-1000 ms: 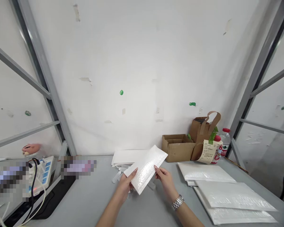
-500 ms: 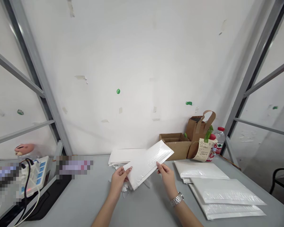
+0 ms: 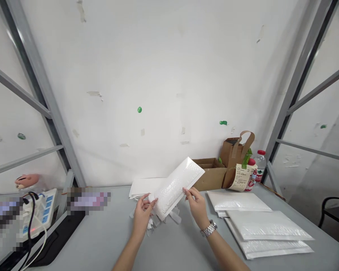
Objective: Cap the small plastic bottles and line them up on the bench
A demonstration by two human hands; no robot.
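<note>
A white bubble mailer (image 3: 178,184) is held tilted above the table, its upper end pointing to the right. My left hand (image 3: 143,210) pinches its lower left end between thumb and fingers. On the mailer's right long edge, my right hand (image 3: 196,203) has a pinch grip; a metal watch (image 3: 209,228) is on that wrist. Behind and beneath lie a stack of flat white mailers (image 3: 144,186) and some small whitish translucent pieces (image 3: 173,216), partly covered by the held mailer.
Several filled-looking white mailers (image 3: 268,226) lie stacked at the right. Behind them stand an open cardboard box (image 3: 209,180), a brown paper bag (image 3: 228,154) and a bottle with a red cap (image 3: 260,163). A power strip (image 3: 46,210) with cables is at the left.
The mailer has tilted more steeply, its upper end rising slightly and moving left. My right hand has shifted a little up and left along its edge. More of the small pieces beneath show.
</note>
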